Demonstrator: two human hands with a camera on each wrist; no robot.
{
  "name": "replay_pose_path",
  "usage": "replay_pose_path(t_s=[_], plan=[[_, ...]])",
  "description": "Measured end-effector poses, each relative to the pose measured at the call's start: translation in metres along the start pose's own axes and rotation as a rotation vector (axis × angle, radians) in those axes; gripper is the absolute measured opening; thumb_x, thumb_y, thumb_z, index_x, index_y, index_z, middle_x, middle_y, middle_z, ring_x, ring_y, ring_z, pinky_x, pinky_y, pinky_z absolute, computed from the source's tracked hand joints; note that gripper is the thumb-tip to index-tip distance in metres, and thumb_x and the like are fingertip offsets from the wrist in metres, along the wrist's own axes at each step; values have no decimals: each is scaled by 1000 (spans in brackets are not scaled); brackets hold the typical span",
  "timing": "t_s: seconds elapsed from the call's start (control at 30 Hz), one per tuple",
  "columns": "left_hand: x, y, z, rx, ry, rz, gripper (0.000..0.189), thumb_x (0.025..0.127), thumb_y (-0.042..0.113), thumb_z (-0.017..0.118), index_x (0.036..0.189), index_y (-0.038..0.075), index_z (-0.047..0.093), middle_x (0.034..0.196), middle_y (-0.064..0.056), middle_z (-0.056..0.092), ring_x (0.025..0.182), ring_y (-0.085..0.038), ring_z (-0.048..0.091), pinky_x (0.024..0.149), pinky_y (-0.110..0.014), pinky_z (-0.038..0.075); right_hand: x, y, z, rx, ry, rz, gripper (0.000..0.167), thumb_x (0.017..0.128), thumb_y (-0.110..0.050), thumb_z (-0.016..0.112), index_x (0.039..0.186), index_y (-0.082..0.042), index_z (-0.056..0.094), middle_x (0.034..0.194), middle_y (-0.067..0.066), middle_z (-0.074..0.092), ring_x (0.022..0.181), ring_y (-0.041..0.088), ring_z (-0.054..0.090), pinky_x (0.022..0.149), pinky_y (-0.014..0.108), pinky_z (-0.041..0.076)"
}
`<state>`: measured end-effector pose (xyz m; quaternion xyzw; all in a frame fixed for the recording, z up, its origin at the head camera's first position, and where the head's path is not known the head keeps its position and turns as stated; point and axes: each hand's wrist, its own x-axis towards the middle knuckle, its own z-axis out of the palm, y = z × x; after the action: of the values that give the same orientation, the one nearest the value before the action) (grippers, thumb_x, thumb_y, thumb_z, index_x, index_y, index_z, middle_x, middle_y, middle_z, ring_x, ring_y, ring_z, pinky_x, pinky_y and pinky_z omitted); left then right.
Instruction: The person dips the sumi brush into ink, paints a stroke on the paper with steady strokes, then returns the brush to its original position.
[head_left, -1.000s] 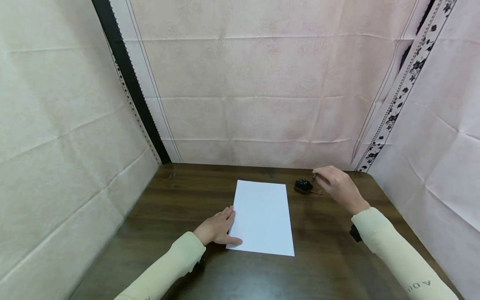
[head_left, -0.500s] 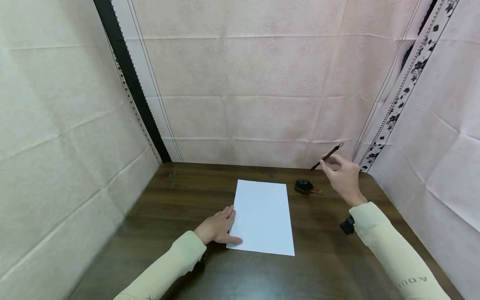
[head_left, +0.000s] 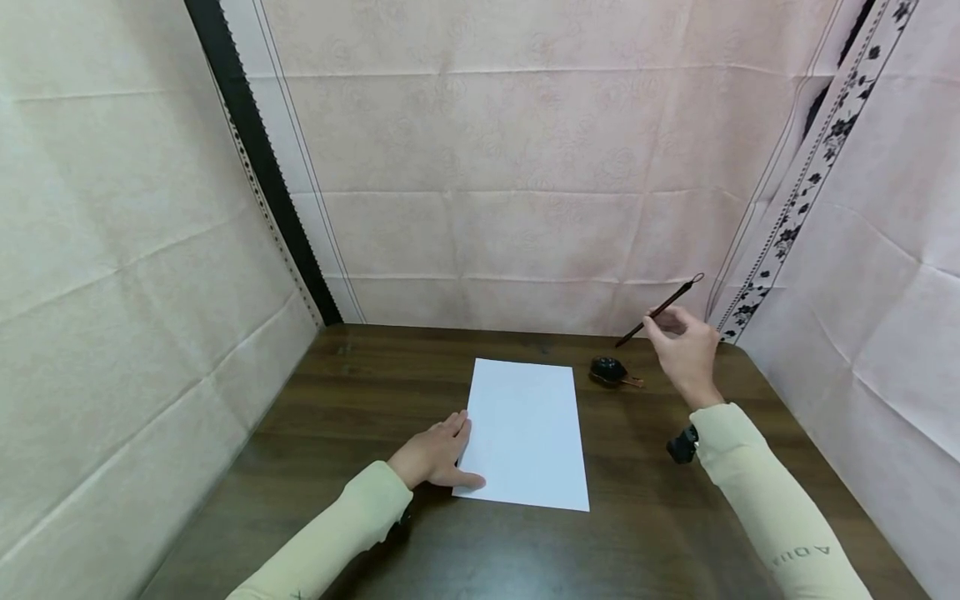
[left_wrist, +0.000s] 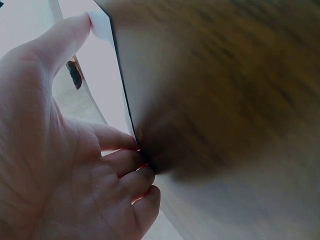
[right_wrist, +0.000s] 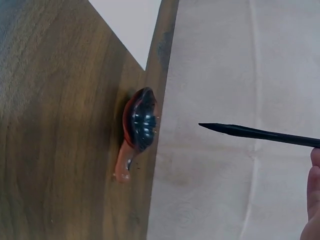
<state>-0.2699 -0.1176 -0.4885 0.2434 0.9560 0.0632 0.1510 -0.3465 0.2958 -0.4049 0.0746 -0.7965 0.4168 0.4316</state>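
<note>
Between thumb and fingertips my right hand (head_left: 688, 354) pinches a dark calligraphy brush (head_left: 675, 296), held in the air with its pointed tip slanting down left and a loop at its upper end. Just below the tip sits a small glossy black dish (head_left: 606, 369) with a lobed outline and a brown, stem-like handle; the right wrist view shows the brush tip (right_wrist: 215, 126) apart from it. A blank white sheet of paper (head_left: 528, 437) lies left of the dish. My left hand (head_left: 435, 454) rests flat at its lower left edge, thumb on the corner.
The brown wood-grain table (head_left: 337, 433) carries these things. Pale cloth hangs behind (head_left: 487, 233) and on both sides, with the back cloth close beyond the table's far edge. A dark device (head_left: 682, 446) is worn at the right wrist.
The right hand has lifted the brush from beside the dish into the air and turned it, tip down to the left; the brush then shifted slightly. Left hand and paper stay put.
</note>
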Motion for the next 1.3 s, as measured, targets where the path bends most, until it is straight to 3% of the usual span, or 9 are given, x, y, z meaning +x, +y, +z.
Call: replay_pose_path(t_s=[0.5, 1.3], plan=[[2, 1, -3, 14, -10, -8, 111, 91, 72, 68, 166, 1, 27, 177, -16, 19, 165, -30, 22, 132, -47, 28, -26, 23, 15, -21, -19, 127, 13, 94, -16, 80, 100, -5, 80, 94, 18, 82, 74, -25, 59, 69, 1, 44], [0, 3, -3, 29, -23, -16, 112, 90, 73, 67, 166, 1, 28, 177, -16, 20, 165, -29, 23, 132, -46, 29, -45, 38, 27, -59, -49, 137, 13, 95, -19, 80, 99, -6, 81, 94, 15, 82, 75, -25, 56, 70, 2, 43]])
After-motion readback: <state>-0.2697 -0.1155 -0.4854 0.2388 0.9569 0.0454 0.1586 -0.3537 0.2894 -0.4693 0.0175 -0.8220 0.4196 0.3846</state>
